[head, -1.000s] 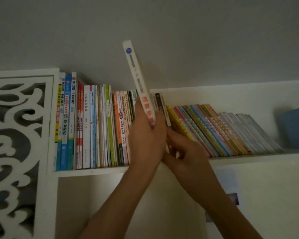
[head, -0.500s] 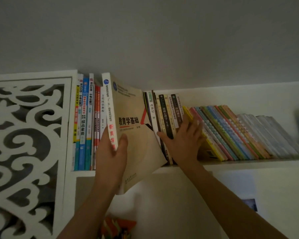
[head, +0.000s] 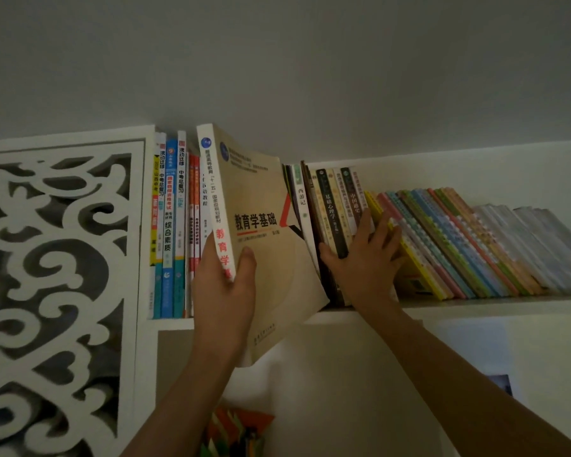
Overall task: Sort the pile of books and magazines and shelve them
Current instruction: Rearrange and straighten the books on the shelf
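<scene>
Spanning grey wall (head: 310,61): white shelf (head: 475,306), carved panel (head: 56,258) leftward.

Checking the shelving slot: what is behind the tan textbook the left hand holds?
Behind the tan textbook, gripped by the left hand, only a white spine at its left edge and dark spines at its right show. The books and shelf board between are covered.

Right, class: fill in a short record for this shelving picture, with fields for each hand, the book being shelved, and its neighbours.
left hand: grips the beige book's spine
beige book: tilted, lower corner hanging below the shelf
right hand: flat against the upright dark books
leaning books: slant right of that hand
</scene>
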Demonstrator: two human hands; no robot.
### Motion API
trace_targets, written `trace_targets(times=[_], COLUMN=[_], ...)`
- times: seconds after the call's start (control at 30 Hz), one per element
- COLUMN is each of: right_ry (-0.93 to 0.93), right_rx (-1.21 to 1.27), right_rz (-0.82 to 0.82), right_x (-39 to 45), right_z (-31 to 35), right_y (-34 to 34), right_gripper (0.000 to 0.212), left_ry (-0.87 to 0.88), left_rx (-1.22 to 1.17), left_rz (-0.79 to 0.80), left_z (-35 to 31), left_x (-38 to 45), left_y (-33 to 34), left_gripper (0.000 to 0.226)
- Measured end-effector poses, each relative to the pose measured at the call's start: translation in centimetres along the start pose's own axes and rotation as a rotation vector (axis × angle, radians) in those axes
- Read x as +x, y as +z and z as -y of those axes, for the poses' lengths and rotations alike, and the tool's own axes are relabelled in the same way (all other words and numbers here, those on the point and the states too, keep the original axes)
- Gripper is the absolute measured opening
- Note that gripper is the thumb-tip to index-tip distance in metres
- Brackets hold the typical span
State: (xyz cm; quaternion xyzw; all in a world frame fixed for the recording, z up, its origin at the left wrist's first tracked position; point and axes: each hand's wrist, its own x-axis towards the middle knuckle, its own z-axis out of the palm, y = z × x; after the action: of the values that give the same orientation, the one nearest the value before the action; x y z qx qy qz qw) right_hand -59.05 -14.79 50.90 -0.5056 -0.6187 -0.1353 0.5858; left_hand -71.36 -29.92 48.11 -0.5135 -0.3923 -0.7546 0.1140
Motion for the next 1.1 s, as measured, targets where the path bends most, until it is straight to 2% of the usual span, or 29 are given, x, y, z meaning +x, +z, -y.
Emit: trace_targets(times=[0.2,0.27,0.4,0.57,0.73,0.87,1.1], right_ry=[-0.052,-0.043,-0.001,-0.017,-0.002,0.003,0.005], right_rx=[-0.139,-0.145,-0.119,-0.058,0.007,0.04,0.091], right_rz=[-0.144,-0.149,-0.114,-0.126,-0.134,-0.159,-0.161], right_x=[0.7,1.1,1.7,2.3,3.1,3.4,3.9], right_z=[-1.4,-2.3,-3.2,-3.5,-4.1,-4.3,-4.8], right_y=[-0.8,-1.1,-0.9,-0.8,-1.1,-1.0,-1.5], right_gripper=[0.092,0.092,0.106,0.106,0.103,0.103,0.102], left_ry=[0.036,0.037,0.059,0.066,0.059,0.192,0.192], left_rx=[-0.031,-0.033,-0.026,-0.007,0.05,0.085,0.123], left_rz=[0.036,0.06,0.078,0.048,-0.033,-0.115,-0.12], left_z=[-0.8,-0.9,-1.4,-1.6,-1.8,-2.1,-2.5], left_x=[-0.3,-0.2,0.0,-0.3,-1.0,-2.0,-2.5], left_y=[0.4,1.0,2.6,4.9,7.6,9.1,10.5], left_gripper=[0.026,0.025,0.026,0.024,0.053,0.073,0.07])
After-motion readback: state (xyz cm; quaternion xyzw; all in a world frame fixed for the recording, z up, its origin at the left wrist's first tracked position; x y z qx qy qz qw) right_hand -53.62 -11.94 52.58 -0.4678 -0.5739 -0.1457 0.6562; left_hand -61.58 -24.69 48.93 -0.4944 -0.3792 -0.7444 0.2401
